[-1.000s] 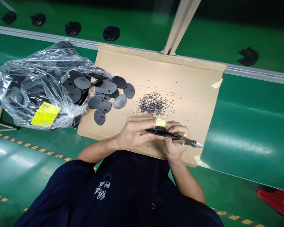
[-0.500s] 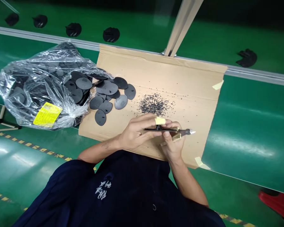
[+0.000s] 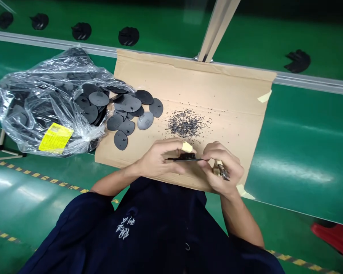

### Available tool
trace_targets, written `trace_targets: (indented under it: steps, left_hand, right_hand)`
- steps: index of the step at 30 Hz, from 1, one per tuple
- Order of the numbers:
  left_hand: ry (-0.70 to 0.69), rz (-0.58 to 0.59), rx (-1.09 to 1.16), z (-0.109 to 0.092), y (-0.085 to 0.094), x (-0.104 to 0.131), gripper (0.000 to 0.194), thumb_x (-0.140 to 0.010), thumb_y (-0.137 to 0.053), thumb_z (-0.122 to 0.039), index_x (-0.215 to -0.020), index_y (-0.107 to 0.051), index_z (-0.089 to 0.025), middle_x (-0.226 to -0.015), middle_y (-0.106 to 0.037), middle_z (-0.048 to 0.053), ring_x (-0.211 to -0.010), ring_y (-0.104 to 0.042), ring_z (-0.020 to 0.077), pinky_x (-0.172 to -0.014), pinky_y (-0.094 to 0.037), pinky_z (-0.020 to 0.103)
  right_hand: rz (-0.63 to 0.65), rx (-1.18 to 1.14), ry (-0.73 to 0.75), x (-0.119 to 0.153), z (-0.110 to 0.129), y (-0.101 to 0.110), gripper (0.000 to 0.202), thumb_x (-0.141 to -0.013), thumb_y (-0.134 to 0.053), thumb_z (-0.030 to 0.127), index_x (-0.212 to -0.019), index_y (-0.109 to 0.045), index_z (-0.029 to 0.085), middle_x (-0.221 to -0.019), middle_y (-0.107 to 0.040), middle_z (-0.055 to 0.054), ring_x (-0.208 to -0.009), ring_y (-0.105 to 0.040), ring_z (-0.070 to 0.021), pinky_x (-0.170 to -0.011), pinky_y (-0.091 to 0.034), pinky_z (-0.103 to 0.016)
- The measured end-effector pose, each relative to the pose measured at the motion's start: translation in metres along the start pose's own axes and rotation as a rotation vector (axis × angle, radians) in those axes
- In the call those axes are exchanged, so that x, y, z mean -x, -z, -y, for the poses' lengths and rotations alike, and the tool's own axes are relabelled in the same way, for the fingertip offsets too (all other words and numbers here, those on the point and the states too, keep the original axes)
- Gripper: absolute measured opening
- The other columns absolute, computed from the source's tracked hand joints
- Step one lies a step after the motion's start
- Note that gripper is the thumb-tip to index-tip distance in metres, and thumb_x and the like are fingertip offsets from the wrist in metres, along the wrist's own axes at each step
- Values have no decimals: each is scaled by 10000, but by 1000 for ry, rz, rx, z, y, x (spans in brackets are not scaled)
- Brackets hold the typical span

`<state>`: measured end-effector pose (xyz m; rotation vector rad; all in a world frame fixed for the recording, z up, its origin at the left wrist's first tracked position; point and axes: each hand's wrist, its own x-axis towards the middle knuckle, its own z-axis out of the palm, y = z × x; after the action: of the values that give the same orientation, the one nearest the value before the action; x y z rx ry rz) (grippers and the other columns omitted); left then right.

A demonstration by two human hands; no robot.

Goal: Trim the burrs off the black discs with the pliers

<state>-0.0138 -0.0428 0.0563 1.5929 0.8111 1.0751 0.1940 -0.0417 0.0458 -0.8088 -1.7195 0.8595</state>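
Observation:
A thin black oval disc [image 3: 185,159], seen edge-on with a small raised part on top, is held between both hands above the cardboard. My left hand [image 3: 160,158] grips its left side between thumb and fingers, with yellow tape around one fingertip. At its right end, the thumb and index finger of my right hand [image 3: 224,167] pinch the edge. The same hand keeps a pair of nippers [image 3: 223,172] tucked in its palm, tips pointing down to the right and handles mostly hidden. Small black clippings [image 3: 185,123] lie scattered just beyond.
A clear plastic bag [image 3: 31,99] with a yellow label spills black oval discs [image 3: 145,120] onto the left of the taped-down cardboard sheet [image 3: 231,95]. Several black parts [image 3: 128,36] sit on the green surface behind the metal rail, where an upright post [image 3: 218,30] stands.
My right hand has moved right and turned, and the nippers have swung from pointing right to pointing down-right in the palm. The disc has shifted slightly left. The view has moved a little.

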Motion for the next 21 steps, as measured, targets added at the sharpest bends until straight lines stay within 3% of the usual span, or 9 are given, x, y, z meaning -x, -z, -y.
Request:
trace_targets:
  steps: [2, 4, 8, 11, 15, 18, 21]
  left_hand:
    - [180, 131, 184, -2, 7, -3, 601, -916, -546, -679, -1032, -779, -137, -950, -776, 124, -856, -736, 177, -760, -594, 275]
    - [349, 244, 303, 0, 13, -6, 496, -904, -642, -607, -984, -789, -140, -927, -781, 107, -817, -742, 159, -730, -591, 243]
    - [497, 345, 436, 8, 15, -10, 422, -742, -856, -525, -855, -798, -122, -853, -776, 92, -752, -734, 142, -701, -586, 218]
    - [502, 307, 413, 7, 13, -9, 409, -711, -883, -510, -788, -792, -119, -783, -764, 79, -705, -714, 132, -680, -580, 217]
    - [454, 271, 303, 3, 15, -10, 415, -785, -818, -543, -809, -796, -129, -786, -763, 70, -732, -722, 143, -702, -584, 227]
    - [402, 208, 313, 5, 13, -8, 614, -836, -645, -724, -960, -799, -144, -933, -781, 103, -879, -758, 200, -812, -610, 286]
    - [334, 57, 229, 10, 5, -1, 564, -798, -749, -650, -1080, -769, -162, -1086, -776, 109, -1035, -753, 223, -933, -602, 303]
  right_hand:
    - [41, -36, 65, -2, -2, 0, 112, -879, -741, 212, -899, -631, 226, -723, -611, -11, -648, -574, -166, -608, -483, -332]
    - [104, -64, 104, -4, -4, 1, 134, -872, -748, 193, -907, -622, 221, -729, -618, -12, -649, -580, -160, -608, -483, -326]
    - [165, -50, 125, -1, -2, -2, 147, -884, -734, 172, -905, -595, 216, -745, -631, -16, -651, -575, -153, -615, -468, -319]
    - [178, -21, 110, 4, 4, -5, 163, -899, -714, 172, -895, -558, 219, -724, -606, -2, -612, -531, -137, -592, -434, -308]
    - [139, 67, 44, 9, 9, -7, 177, -900, -699, 149, -896, -540, 227, -710, -558, 13, -601, -500, -131, -577, -404, -299]
    - [62, 149, -92, 6, 9, -7, 153, -916, -673, 174, -874, -538, 233, -717, -552, 6, -627, -520, -144, -589, -415, -303]
    - [95, 188, -216, 1, 9, -4, 129, -929, -660, 254, -902, -535, 238, -781, -603, -13, -699, -581, -165, -638, -456, -311]
